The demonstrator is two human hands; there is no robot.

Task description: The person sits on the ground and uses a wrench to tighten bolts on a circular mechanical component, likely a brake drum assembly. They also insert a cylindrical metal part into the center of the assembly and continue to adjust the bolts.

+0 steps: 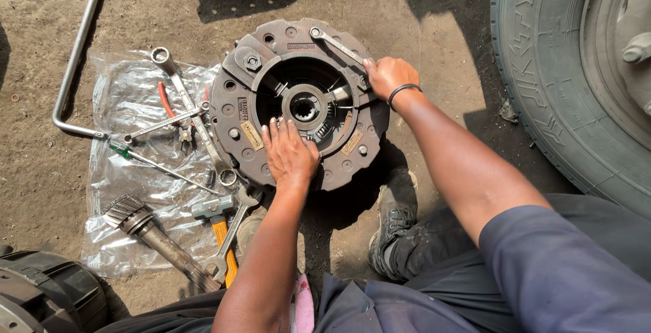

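Note:
A round, rusty clutch pressure plate (pixel 239 95) lies flat on the dirt in front of me. My left hand (pixel 289 154) rests palm down on its near rim, fingers spread toward the splined hub (pixel 304 107). My right hand (pixel 388 75) grips the end of a ring spanner (pixel 337 45) that lies across the plate's far right side, its ring end on a bolt near the top rim. A dark band circles my right wrist.
A clear plastic sheet (pixel 129 102) left of the plate carries several spanners, red-handled pliers, a screwdriver, an orange-handled hammer (pixel 222 228) and a splined shaft (pixel 152 231). A bent steel bar (pixel 78 45) lies far left. A large tyre (pixel 549 68) stands at right. My shoe (pixel 393 214) is beside the plate.

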